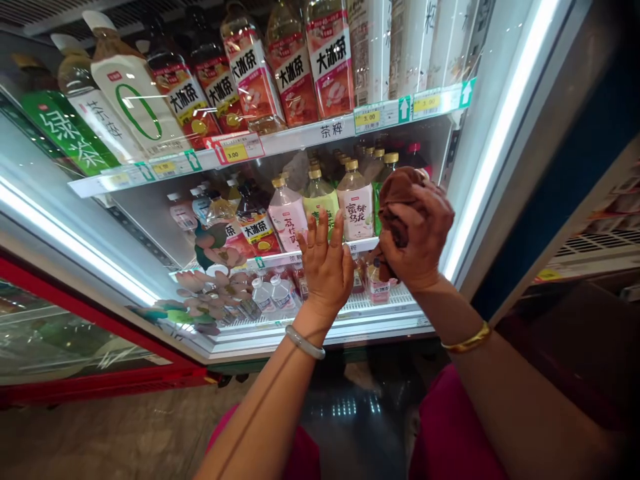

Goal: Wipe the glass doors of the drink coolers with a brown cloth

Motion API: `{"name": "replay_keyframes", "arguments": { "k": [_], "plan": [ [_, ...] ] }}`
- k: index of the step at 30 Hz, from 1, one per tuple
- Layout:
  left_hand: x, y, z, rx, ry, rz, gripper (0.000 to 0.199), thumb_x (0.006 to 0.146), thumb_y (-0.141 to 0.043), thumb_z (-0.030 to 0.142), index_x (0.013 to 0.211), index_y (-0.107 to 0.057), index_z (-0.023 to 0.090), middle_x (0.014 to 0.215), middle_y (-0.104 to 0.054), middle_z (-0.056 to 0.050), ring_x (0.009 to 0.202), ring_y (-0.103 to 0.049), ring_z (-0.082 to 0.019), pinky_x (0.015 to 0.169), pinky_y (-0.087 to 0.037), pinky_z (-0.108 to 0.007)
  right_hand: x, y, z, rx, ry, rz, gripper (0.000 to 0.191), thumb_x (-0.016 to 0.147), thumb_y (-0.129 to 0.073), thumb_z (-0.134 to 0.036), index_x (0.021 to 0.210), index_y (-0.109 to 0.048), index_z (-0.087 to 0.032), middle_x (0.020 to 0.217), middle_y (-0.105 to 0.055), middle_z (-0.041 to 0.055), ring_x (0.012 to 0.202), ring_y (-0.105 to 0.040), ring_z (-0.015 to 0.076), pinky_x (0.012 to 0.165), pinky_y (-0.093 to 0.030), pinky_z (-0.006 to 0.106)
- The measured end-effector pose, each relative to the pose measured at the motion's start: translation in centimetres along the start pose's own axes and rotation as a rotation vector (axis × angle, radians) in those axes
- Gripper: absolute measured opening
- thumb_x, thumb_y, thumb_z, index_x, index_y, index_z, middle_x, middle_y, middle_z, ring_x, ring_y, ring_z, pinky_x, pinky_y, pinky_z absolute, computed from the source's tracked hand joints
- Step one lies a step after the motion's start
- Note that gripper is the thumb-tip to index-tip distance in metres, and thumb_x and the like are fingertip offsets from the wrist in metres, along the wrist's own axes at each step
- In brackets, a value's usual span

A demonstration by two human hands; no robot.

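My left hand point(327, 270) is raised with its fingers stretched out, palm toward the glass front of a lit drinks cooler, and it seems to rest on the glass. A bunched brown cloth point(400, 190) is gripped in my right hand point(425, 233), up against the glass at the right. Behind the glass, a pink-labelled bottle point(356, 203) and a yellow-green-labelled bottle point(320, 193) stand on the middle shelf, partly hidden by my hands. A flower decal point(215, 293) appears on the glass at lower left.
Large tea bottles point(333, 63) line the upper shelf above a price strip point(330, 130). Small bottles point(275, 293) stand at the bottom. The cooler's grey frame point(520, 133) runs up the right side. A red-edged case point(100, 320) stands at left over the floor point(125, 433).
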State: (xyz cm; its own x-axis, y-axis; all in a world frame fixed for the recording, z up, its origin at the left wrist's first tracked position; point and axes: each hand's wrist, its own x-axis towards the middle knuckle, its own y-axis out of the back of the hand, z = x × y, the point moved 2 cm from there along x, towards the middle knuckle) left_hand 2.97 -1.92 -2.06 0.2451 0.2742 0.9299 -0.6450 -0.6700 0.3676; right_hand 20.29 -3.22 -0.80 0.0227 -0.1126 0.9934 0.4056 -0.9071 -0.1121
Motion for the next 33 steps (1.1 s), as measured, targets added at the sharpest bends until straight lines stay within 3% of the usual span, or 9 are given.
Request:
{"name": "replay_keyframes", "arguments": {
  "k": [4,7,12,14,19,22,26,28,33],
  "plan": [
    [-0.2,-1.3,-0.1,0.071,0.041,-0.009,0.066,0.102,-0.04,0.019,0.165,-0.02,0.022,0.172,-0.019,-0.009,0.162,-0.002,-0.022,0.132,0.004,-0.051,-1.7,-1.0,-2.5,0.092,0.11,-0.084,0.037,0.087,-0.065,-0.023,0.123,-0.061,-0.03,0.132,-0.058,0.0046,0.134,-0.051,0.0255,0.119,-0.045,0.054],
    [-0.1,-1.7,0.1,0.127,0.048,-0.013,0.069,0.101,-0.042,0.019,0.165,-0.018,0.023,0.172,-0.018,-0.008,0.162,0.0,-0.022,0.132,0.005,-0.053,-1.1,-0.4,-1.6,0.119,0.211,-0.156,0.037,0.086,-0.069,-0.024,0.122,-0.062,-0.032,0.128,-0.062,0.003,0.129,-0.054,0.0241,0.118,-0.046,0.052],
    [-0.1,-1.7,0.6,0.143,0.048,-0.006,0.071,0.098,-0.047,0.021,0.164,-0.021,0.028,0.173,-0.009,-0.004,0.162,0.001,-0.026,0.131,0.004,-0.055,0.9,1.4,2.2,0.013,-0.057,-0.026,0.039,0.088,-0.065,-0.024,0.126,-0.063,-0.03,0.133,-0.058,0.0109,0.128,-0.054,0.0315,0.116,-0.041,0.061],
    [-0.2,-1.9,0.6,0.133,0.062,-0.003,0.071,0.098,-0.048,0.021,0.164,-0.022,0.029,0.173,-0.007,-0.003,0.162,0.001,-0.027,0.131,0.006,-0.056,0.4,1.1,1.3,0.022,-0.076,-0.009,0.041,0.088,-0.063,-0.025,0.128,-0.062,-0.029,0.135,-0.056,0.0108,0.129,-0.053,0.0325,0.115,-0.04,0.062],
    [-0.2,-2.3,0.7,0.124,0.079,0.026,0.068,0.1,-0.048,0.023,0.163,-0.025,0.03,0.173,-0.006,-0.004,0.162,0.002,-0.026,0.13,0.009,-0.056,-1.5,-0.2,-1.8,0.08,0.113,-0.167,0.034,0.087,-0.066,-0.026,0.119,-0.062,-0.036,0.129,-0.06,0.0017,0.126,-0.055,0.0249,0.116,-0.047,0.052],
    [0.0,-2.4,1.0,0.103,0.106,0.022,0.068,0.1,-0.049,0.024,0.163,-0.024,0.031,0.173,-0.007,-0.004,0.161,0.003,-0.028,0.128,0.012,-0.059,-0.5,0.8,0.2,0.08,0.122,-0.148,0.034,0.086,-0.067,-0.023,0.117,-0.063,-0.034,0.126,-0.061,0.0027,0.123,-0.056,0.0241,0.115,-0.048,0.051],
    [-0.1,-3.0,1.7,0.121,0.09,0.01,0.072,0.1,-0.048,0.024,0.165,-0.016,0.03,0.173,-0.01,-0.005,0.161,0.0,-0.027,0.127,0.017,-0.059,0.6,2.2,2.8,-0.026,-0.037,-0.017,0.038,0.082,-0.07,-0.021,0.119,-0.065,-0.028,0.129,-0.058,0.0086,0.125,-0.055,0.0286,0.114,-0.047,0.055],
    [-0.4,-3.5,1.9,0.148,0.045,-0.014,0.071,0.101,-0.046,0.026,0.165,-0.016,0.029,0.172,-0.016,-0.006,0.162,-0.005,-0.024,0.128,0.016,-0.056,0.1,1.9,1.8,-0.012,-0.039,-0.018,0.037,0.082,-0.069,-0.022,0.118,-0.065,-0.027,0.129,-0.057,0.009,0.126,-0.054,0.0293,0.114,-0.046,0.056],
    [-1.2,-4.1,2.2,0.188,-0.032,-0.015,0.069,0.102,-0.044,0.026,0.165,-0.017,0.019,0.168,-0.027,-0.012,0.161,-0.008,-0.02,0.131,0.011,-0.049,-1.1,0.8,-0.8,0.109,0.13,-0.142,0.028,0.087,-0.067,-0.024,0.113,-0.066,-0.032,0.126,-0.06,0.0035,0.123,-0.055,0.0239,0.113,-0.049,0.051]
  ]
}}
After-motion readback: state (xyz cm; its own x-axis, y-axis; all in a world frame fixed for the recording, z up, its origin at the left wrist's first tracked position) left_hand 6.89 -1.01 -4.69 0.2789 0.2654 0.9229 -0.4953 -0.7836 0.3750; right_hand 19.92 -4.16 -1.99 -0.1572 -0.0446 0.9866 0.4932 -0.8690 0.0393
